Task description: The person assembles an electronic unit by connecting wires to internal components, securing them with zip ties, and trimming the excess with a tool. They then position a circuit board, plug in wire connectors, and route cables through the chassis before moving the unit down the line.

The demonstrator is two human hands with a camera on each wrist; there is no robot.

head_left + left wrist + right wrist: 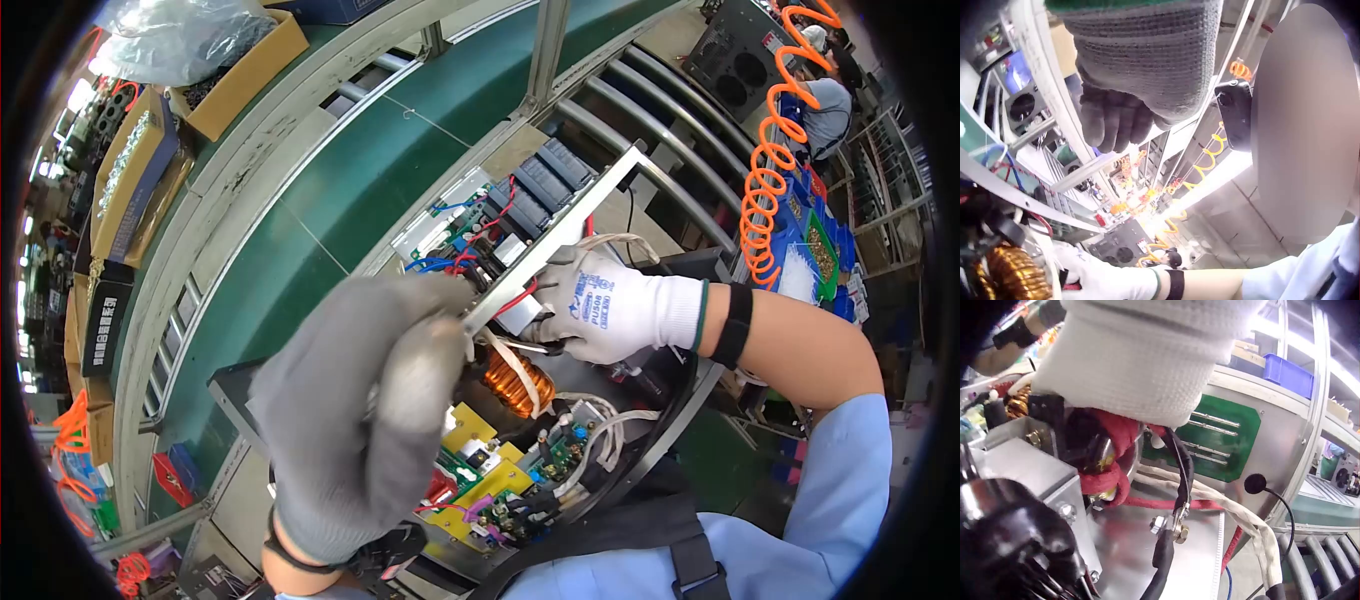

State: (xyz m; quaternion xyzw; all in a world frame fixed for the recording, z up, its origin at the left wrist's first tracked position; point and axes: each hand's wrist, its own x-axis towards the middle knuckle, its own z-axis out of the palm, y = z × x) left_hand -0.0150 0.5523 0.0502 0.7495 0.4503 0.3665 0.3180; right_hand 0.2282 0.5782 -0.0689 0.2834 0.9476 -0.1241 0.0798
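Note:
A grey-gloved left hand (365, 400) is raised over the near end of an upright metal panel (560, 235). In the left wrist view its fingers (1116, 122) bend downward; whether they hold anything is hidden. The white-gloved right hand (610, 305) reaches in along the panel, dark fingertips beside a red wire (515, 300) and above a copper coil (518, 382). Its grip is hidden; in the right wrist view mostly the white cuff (1129, 362) shows, above red sleeved cables (1110, 481) and a bolted black cable (1182, 469). Circuit boards (480, 465) lie in the metal case.
Blue transformers (540, 190) and boards sit on the panel's far side. Beyond are conveyor rollers (650, 115), a green-topped line (350, 170) and cardboard boxes (245, 75). An orange coiled hose (765, 190) hangs at the right, near parts bins (820, 250) and another person (828, 115).

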